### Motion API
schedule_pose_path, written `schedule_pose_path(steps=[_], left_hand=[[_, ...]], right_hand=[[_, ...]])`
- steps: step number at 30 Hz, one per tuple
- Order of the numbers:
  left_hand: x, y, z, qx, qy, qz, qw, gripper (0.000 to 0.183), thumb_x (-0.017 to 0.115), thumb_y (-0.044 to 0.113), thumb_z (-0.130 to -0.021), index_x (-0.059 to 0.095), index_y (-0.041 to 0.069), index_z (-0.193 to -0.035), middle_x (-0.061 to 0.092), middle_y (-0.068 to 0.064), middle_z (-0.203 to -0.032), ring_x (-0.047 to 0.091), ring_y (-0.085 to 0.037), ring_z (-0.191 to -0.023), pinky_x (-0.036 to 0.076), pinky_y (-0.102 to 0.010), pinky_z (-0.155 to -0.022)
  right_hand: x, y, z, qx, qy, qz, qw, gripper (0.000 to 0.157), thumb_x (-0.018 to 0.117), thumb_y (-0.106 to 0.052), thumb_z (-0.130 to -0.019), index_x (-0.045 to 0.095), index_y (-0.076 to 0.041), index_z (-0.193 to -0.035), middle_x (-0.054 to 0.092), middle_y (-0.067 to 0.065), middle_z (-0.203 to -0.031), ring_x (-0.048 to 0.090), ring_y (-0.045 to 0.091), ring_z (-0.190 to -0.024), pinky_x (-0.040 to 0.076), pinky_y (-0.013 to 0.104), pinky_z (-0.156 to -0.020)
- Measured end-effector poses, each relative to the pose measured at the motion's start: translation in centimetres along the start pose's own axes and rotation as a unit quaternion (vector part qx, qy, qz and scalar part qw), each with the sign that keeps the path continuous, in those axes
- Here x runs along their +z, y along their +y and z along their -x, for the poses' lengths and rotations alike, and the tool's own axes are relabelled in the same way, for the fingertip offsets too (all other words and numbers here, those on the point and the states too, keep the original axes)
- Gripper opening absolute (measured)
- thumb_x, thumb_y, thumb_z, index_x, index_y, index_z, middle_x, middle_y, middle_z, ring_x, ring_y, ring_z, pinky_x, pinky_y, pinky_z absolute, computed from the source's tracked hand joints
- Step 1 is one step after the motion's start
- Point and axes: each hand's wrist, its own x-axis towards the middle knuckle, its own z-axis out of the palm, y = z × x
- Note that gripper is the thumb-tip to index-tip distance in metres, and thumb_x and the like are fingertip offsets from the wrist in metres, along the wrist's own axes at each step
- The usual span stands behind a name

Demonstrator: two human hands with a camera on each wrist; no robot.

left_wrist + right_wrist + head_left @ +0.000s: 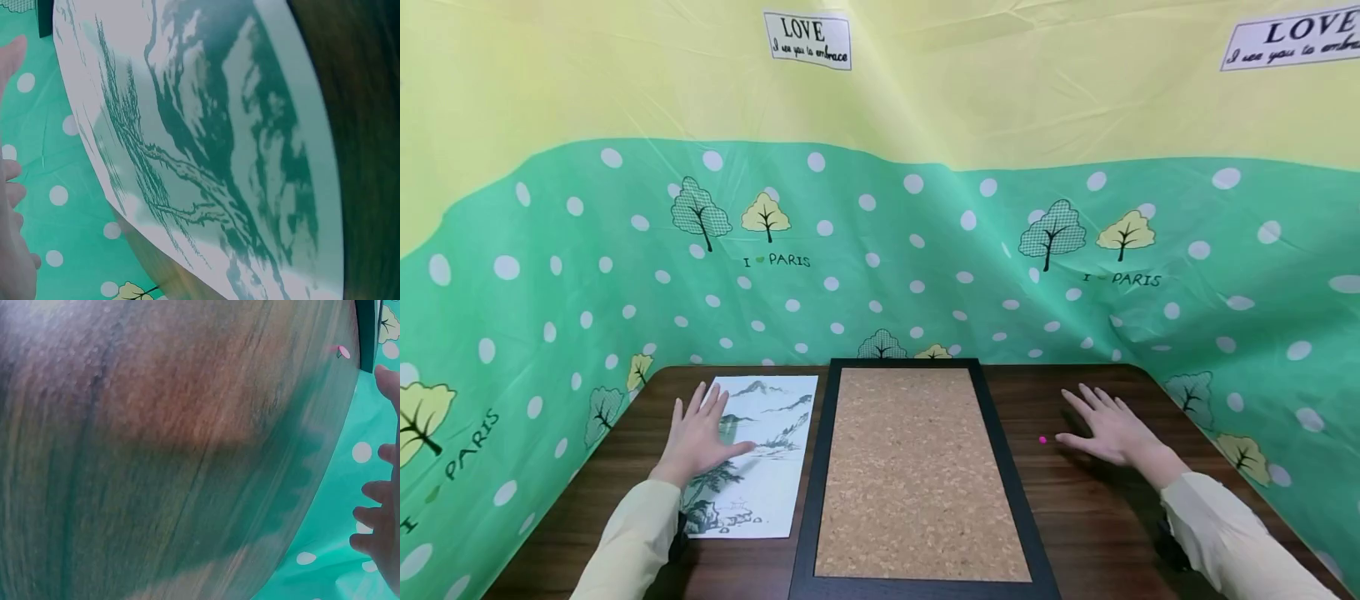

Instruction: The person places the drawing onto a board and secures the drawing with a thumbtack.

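Note:
A sheet of white paper (775, 492) printed with an ink landscape lies on the left of the table. My left hand (696, 437) hovers over its left side, fingers spread and thumb pointing right, holding nothing. In the left wrist view the printed sheet (181, 162) fills the middle, with fingers at the left edge. Over the table's right side, my right hand (1108, 429) is spread with no object in it. Just left of that thumb lies a small pink thumbtack (1042, 440), which the right wrist view shows with a round head and short point (344, 352).
Between the hands lies a cork board (917, 475) in a black frame (1003, 433), its top near the table's back edge. The dark wooden table (1030, 392) meets a green and yellow printed cloth (910, 233) behind and at both sides.

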Motion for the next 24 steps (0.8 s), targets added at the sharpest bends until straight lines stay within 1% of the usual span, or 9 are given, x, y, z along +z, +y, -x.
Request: schedule_pose_path(steps=[3, 6, 10, 12, 16, 19, 24], left_hand=[[-0.4, -0.1, 0.1, 0.001, 0.007, 0.005, 1.0000, 0.101, 0.061, 0.065, -0.068, 0.035, -0.006, -0.135, 0.026, -0.026, -0.142, 0.015, -0.041, -0.132, 0.008, -0.061, -0.102], [-0.8, 0.0, 0.2, -0.005, 0.001, 0.026, 0.9996, 0.101, 0.061, 0.064, -0.070, 0.033, -0.008, -0.135, 0.027, -0.029, -0.141, 0.018, -0.044, -0.130, 0.013, -0.060, -0.102], [-1.2, 0.0, 0.5, -0.029, -0.018, 0.077, 0.9964, 0.103, 0.061, 0.063, -0.071, 0.028, -0.009, -0.136, 0.029, -0.032, -0.137, 0.025, -0.047, -0.125, 0.025, -0.060, -0.097], [-1.2, -0.1, 0.7, -0.046, -0.027, 0.099, 0.9937, 0.103, 0.060, 0.064, -0.072, 0.027, -0.009, -0.137, 0.030, -0.032, -0.136, 0.027, -0.048, -0.123, 0.029, -0.060, -0.094], [-1.2, -0.5, 1.1, -0.070, -0.038, 0.120, 0.9895, 0.102, 0.057, 0.066, -0.072, 0.029, -0.007, -0.136, 0.032, -0.033, -0.133, 0.031, -0.049, -0.120, 0.032, -0.061, -0.091], [-1.2, -0.9, 1.4, -0.080, -0.045, 0.137, 0.9864, 0.099, 0.057, 0.066, -0.074, 0.033, -0.009, -0.134, 0.034, -0.034, -0.132, 0.033, -0.050, -0.118, 0.033, -0.061, -0.089], [-1.2, -1.6, 2.0, -0.103, -0.069, 0.173, 0.9770, 0.096, 0.058, 0.062, -0.076, 0.034, -0.012, -0.132, 0.035, -0.035, -0.131, 0.034, -0.050, -0.118, 0.033, -0.060, -0.090]], right_hand=[[-0.2, -0.1, 0.0, -0.007, 0.004, -0.003, 1.000, 0.084, 0.054, -0.058, -0.080, 0.036, 0.003, -0.135, 0.029, 0.036, -0.135, 0.028, 0.054, -0.120, 0.022, 0.063, -0.096], [-0.2, -0.1, 0.2, -0.007, 0.005, -0.022, 1.000, 0.082, 0.056, -0.055, -0.080, 0.037, 0.004, -0.134, 0.030, 0.036, -0.134, 0.030, 0.054, -0.119, 0.027, 0.062, -0.093], [0.0, -0.2, 0.4, -0.002, 0.008, -0.059, 0.998, 0.080, 0.059, -0.052, -0.080, 0.038, 0.005, -0.132, 0.033, 0.035, -0.132, 0.034, 0.054, -0.115, 0.033, 0.062, -0.087], [0.2, -0.3, 0.4, 0.002, 0.013, -0.074, 0.997, 0.078, 0.060, -0.051, -0.080, 0.039, 0.005, -0.132, 0.036, 0.035, -0.130, 0.037, 0.053, -0.113, 0.034, 0.062, -0.086], [0.4, -0.6, 0.4, 0.008, 0.026, -0.103, 0.994, 0.073, 0.061, -0.048, -0.080, 0.043, 0.005, -0.127, 0.043, 0.034, -0.123, 0.041, 0.050, -0.110, 0.036, 0.060, -0.084], [0.6, -0.8, 0.2, 0.011, 0.034, -0.125, 0.992, 0.066, 0.063, -0.044, -0.080, 0.049, 0.005, -0.122, 0.050, 0.030, -0.116, 0.047, 0.045, -0.105, 0.039, 0.057, -0.082], [0.7, -1.4, -0.1, 0.011, 0.033, -0.171, 0.985, 0.058, 0.067, -0.037, -0.078, 0.054, 0.005, -0.116, 0.058, 0.020, -0.101, 0.055, 0.034, -0.090, 0.045, 0.049, -0.073]])
